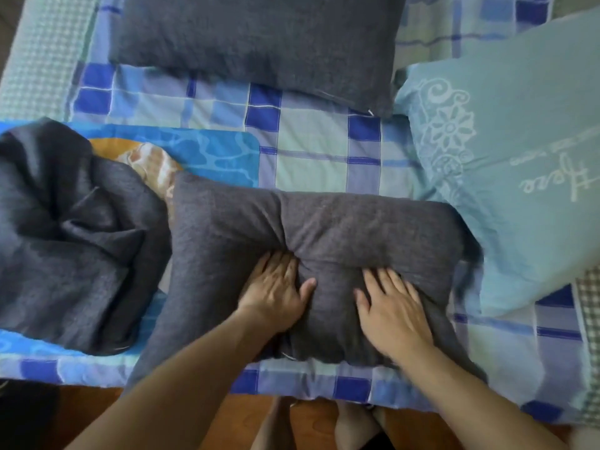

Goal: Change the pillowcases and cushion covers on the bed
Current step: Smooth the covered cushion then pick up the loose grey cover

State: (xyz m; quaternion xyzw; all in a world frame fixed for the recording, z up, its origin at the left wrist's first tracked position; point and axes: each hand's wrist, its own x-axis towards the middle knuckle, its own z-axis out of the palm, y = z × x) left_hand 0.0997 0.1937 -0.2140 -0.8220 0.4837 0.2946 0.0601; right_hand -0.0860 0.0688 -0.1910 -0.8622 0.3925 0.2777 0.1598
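A pillow in a dark grey case (341,235) lies across the near edge of the bed, dented in its middle. My left hand (276,293) presses flat on its near left part, fingers spread, fingertips at the dent. My right hand (393,306) lies flat on its near right part, fingers apart. Neither hand grips any fabric. A second dark grey pillow (256,43) rests at the far side of the bed. A crumpled dark grey cover (71,235) is heaped at the left, touching the near pillow's left end.
A teal pillow (513,164) with white floral print and lettering lies at the right, next to the near pillow. The bed has a blue checked sheet (311,147), with a blue and orange printed cloth (207,151) under the heap. Wooden floor (81,414) and feet show below the bed edge.
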